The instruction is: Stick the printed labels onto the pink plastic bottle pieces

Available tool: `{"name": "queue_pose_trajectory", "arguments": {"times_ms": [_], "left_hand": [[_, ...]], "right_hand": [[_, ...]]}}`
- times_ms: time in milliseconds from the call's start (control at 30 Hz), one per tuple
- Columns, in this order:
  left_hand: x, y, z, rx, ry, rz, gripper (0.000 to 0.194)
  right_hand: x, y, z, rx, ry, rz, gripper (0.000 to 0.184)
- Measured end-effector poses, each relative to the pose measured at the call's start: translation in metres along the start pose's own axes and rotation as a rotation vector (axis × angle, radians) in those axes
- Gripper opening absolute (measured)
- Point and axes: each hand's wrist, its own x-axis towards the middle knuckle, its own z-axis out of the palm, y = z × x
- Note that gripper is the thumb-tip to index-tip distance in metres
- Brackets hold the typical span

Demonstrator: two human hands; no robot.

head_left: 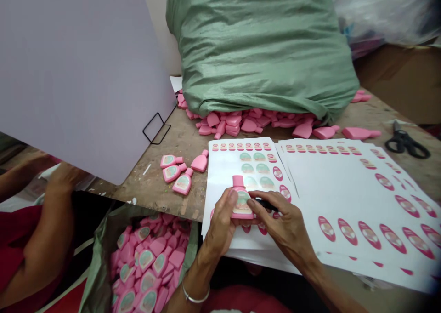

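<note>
My left hand [221, 219] grips a small pink plastic bottle [238, 181], cap end up, with a green-and-cream label on its front. The fingers of my right hand [280, 216] are closed around a slim black tool [267, 205] whose tip I cannot make out. My right thumb and fingertips touch the label's right side. Both hands are above a white sticker sheet [220, 166] of round green labels and pink oval ones. Labelled pink bottles [182, 183] lie on the table left of the sheet, beside one without a visible label [200, 162].
A large green sack [265, 46] rests over a heap of pink bottles [234, 122] at the back. More sticker sheets [324, 179] and black scissors [406, 143] lie right. An open sack of labelled bottles [151, 258] stands below left. Behind a white board [79, 74], another person's arm [57, 225] shows.
</note>
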Motion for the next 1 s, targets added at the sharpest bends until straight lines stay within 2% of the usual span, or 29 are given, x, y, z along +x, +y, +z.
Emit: {"name": "queue_pose_trajectory", "arguments": {"times_ms": [67,167,233,333,467,633,700,767,900,933,1000], "left_hand": [[-0.002,0.002,-0.001,0.029,-0.08,0.051,0.041],[-0.005,0.004,-0.003,0.026,-0.13,0.066,0.034],[-0.006,0.005,-0.004,0.012,-0.167,0.045,0.03],[-0.006,0.006,-0.003,-0.001,-0.258,-0.018,0.031],[-0.006,0.005,-0.008,-0.029,-0.342,-0.047,0.037],[-0.011,0.008,-0.025,-0.099,-0.353,-0.039,0.042],[-0.012,0.016,-0.032,-0.04,-0.283,-0.013,0.04],[-0.006,0.027,-0.04,0.177,-0.115,0.063,0.033],[0.032,0.047,-0.053,0.949,0.36,0.456,0.031],[0.047,0.049,-0.057,1.141,0.427,0.553,0.033],[0.074,0.05,-0.063,1.454,0.463,0.667,0.037]], "right_hand": [[0.002,0.005,-0.003,-0.071,0.016,-0.004,0.029],[0.009,0.01,-0.01,-0.113,-0.002,0.107,0.044],[0.016,0.01,-0.014,-0.026,-0.072,0.184,0.052],[0.026,0.004,-0.013,0.113,-0.207,0.195,0.061],[0.039,-0.001,-0.001,0.201,-0.39,0.249,0.062],[0.062,0.005,0.007,0.184,-0.457,0.266,0.06],[0.077,0.01,0.005,0.134,-0.405,0.246,0.055],[0.091,0.017,0.003,0.057,-0.323,0.233,0.049],[0.112,0.025,0.007,-0.062,-0.251,0.161,0.043],[0.115,0.026,0.01,-0.06,-0.256,0.114,0.041],[0.12,0.027,0.018,-0.058,-0.277,0.018,0.038]]}}
